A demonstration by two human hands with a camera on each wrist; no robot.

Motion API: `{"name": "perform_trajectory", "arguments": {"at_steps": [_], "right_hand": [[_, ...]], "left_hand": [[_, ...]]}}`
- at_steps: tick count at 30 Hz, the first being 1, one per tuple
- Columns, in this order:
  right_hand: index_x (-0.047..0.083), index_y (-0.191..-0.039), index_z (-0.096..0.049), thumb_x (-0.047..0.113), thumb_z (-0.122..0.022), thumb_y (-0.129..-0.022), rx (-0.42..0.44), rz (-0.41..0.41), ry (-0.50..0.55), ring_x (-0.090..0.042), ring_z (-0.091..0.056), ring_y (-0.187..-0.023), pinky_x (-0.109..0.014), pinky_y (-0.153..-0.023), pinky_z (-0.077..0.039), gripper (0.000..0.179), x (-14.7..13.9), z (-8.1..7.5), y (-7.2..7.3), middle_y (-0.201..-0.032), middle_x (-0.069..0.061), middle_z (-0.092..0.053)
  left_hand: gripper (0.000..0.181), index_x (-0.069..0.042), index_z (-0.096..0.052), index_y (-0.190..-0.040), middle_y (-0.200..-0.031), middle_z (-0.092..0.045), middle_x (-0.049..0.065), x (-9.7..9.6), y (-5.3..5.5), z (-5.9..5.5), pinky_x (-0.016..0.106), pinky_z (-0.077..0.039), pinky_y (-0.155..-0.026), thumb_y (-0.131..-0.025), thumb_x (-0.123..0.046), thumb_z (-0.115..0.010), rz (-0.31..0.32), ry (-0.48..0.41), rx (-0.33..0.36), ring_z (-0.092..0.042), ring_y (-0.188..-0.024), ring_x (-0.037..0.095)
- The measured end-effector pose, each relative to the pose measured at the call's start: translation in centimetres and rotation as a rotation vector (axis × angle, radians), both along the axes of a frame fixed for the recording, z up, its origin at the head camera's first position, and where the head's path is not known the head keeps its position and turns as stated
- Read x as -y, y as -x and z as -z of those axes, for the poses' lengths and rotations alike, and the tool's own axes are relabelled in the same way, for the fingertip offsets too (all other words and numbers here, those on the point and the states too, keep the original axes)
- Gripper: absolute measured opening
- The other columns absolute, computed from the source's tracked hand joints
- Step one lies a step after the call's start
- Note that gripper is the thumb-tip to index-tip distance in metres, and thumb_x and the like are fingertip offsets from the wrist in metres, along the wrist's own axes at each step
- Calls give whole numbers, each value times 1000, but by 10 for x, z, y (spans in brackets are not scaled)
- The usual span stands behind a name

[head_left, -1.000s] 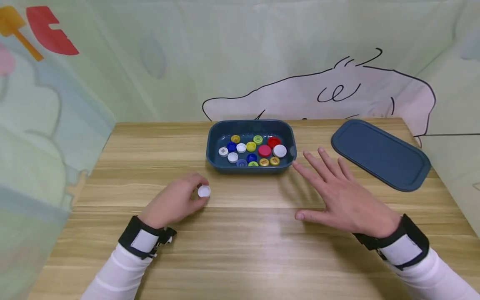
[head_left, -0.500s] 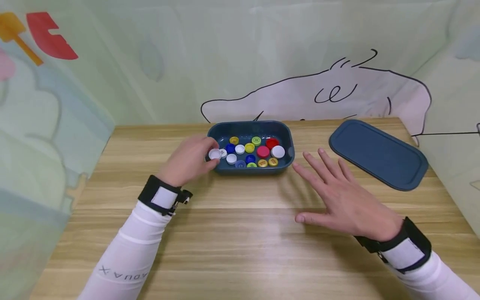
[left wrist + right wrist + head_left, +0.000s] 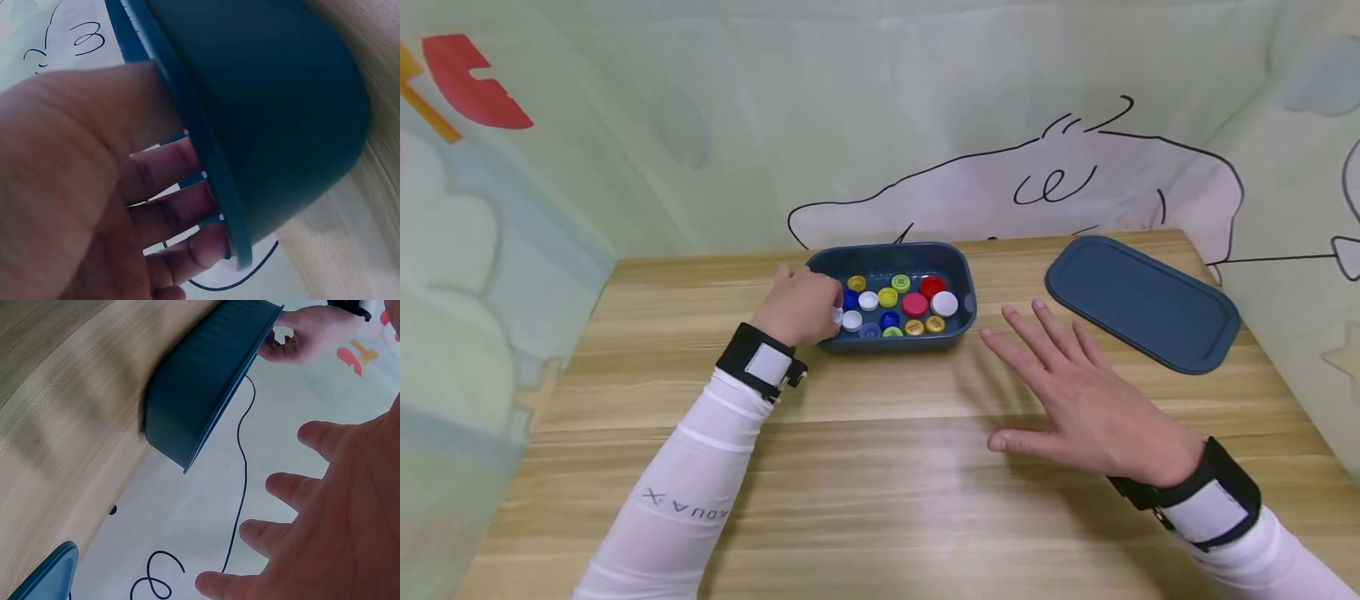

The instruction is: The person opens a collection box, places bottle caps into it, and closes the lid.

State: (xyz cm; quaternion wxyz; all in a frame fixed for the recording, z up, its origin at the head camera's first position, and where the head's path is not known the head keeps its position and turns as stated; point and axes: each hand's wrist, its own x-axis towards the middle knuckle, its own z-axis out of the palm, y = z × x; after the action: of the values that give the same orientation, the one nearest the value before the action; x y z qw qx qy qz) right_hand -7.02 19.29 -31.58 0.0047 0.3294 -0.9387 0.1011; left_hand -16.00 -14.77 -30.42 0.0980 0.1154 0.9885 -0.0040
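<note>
My left hand (image 3: 801, 307) reaches over the left end of a dark blue plastic box (image 3: 895, 343), its fingers bent down inside the rim. A white bottle cap (image 3: 838, 316) shows at its fingertips, mostly covered by the hand. In the left wrist view, the box wall (image 3: 269, 119) hides the ends of the fingers (image 3: 169, 169). Bottle caps in white, blue, yellow, green and red, among them a red cap (image 3: 914, 305) and a large white cap (image 3: 944, 304), lie on the box floor. My right hand (image 3: 1082, 408) holds nothing, fingers spread, right of the box.
A dark blue lid (image 3: 1142, 304) lies flat at the back right of the wooden table (image 3: 880, 500). Behind the table's far edge hangs a pale printed curtain (image 3: 737, 125), close behind the box.
My left hand has carried a white bottle cap from the table left of the box up and over its left end, and its fingers now dip inside. The right hand stays spread in place.
</note>
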Motion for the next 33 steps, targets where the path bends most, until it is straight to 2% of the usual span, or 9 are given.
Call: {"name": "perform_trajectory", "arguments": {"at_steps": [3,7,11,15,19,21,26,31,33], "right_hand": [[35,-150,-11,83,-50,-68,1,-1,0,-24,10,-147,-65,-111,-7,103,1,-1,0,-159,5,5],[35,-150,-11,83,-49,-68,-1,-2,-2,-24,10,-147,-65,-111,-7,102,1,-1,0,-159,5,5],[34,-150,-11,83,-49,-69,-8,-5,-2,-24,10,-147,-64,-111,-6,102,2,0,1,-159,5,5],[34,-150,-11,83,-49,-69,-11,-3,-7,-24,11,-146,-62,-113,-2,102,1,1,2,-159,5,5],[35,-150,-11,82,-49,-70,-9,-1,-10,-24,11,-146,-62,-113,-3,101,1,3,3,-159,4,3],[35,-150,-11,81,-50,-70,-10,-1,-8,-24,11,-146,-63,-112,-4,101,1,4,4,-159,3,1],[36,-150,-10,81,-50,-70,-7,13,-15,-24,12,-146,-63,-112,-3,100,0,7,7,-159,2,0],[36,-150,-9,80,-50,-72,-13,18,-20,-24,12,-146,-61,-113,3,99,-2,11,12,-160,-1,-2],[35,-150,-10,80,-49,-72,-20,24,-20,-24,12,-146,-62,-113,2,98,-2,13,15,-159,-1,-3]], "left_hand": [[40,-15,-66,-112,-109,-65,3,2,-1,-1,43,-28,-88,-76,-31,-73,-6,-14,-1,-49,-103,26],[62,-17,-54,-130,-132,-54,7,8,-5,-4,47,-28,-95,-78,-48,-69,-26,-65,-54,-43,-121,30],[86,-22,-39,-142,-148,-37,8,18,-10,-7,53,-26,-101,-75,-73,-55,-38,-107,-120,-31,-134,34],[100,-26,-26,-148,-157,-20,7,29,-18,-10,63,-15,-109,-69,-85,-43,-39,-137,-171,-16,-142,37],[102,-33,-14,-150,-160,-3,2,42,-32,-10,68,-3,-109,-68,-89,-37,-56,-148,-212,5,-146,35],[103,-35,-10,-150,-160,0,2,48,-41,-10,69,-1,-108,-67,-90,-37,-64,-152,-234,10,-145,34],[106,-33,-11,-150,-160,1,1,65,-65,-4,72,0,-106,-65,-89,-41,-90,-162,-278,13,-145,34],[109,-30,-12,-151,-159,4,1,79,-86,3,75,0,-103,-65,-87,-46,-134,-149,-265,14,-144,35],[109,-29,-11,-151,-159,5,2,84,-93,5,76,1,-102,-65,-86,-47,-147,-145,-261,14,-144,36]]}}
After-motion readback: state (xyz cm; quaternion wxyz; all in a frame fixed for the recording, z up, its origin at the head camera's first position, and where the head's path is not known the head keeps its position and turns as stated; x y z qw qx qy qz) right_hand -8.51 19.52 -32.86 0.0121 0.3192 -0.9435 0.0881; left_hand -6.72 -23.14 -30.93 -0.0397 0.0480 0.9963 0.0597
